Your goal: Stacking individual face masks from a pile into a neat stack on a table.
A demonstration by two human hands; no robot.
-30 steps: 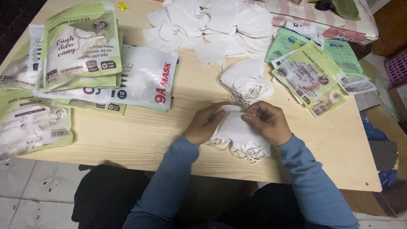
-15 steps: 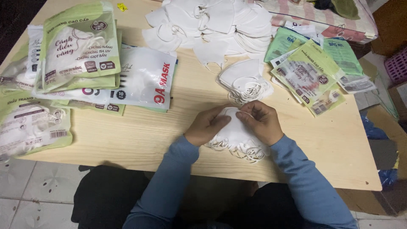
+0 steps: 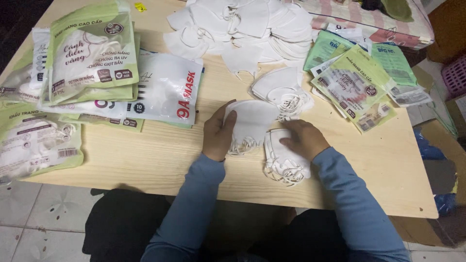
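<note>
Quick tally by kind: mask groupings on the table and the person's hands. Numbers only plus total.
Mask stacks near the hands: 3 (one in the left hand, one under the right hand, one behind)
Loose mask pile: 1
Hands: 2 (left hand, right hand)
Total: 6

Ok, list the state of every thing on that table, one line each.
left hand: gripping a stack of white masks, lifted at one edge
right hand: flat, pressing a second mask stack
loose mask heap: unsorted, spread out
third mask stack: lying untouched
green packets: stacked, flat
wooden table: cluttered
</note>
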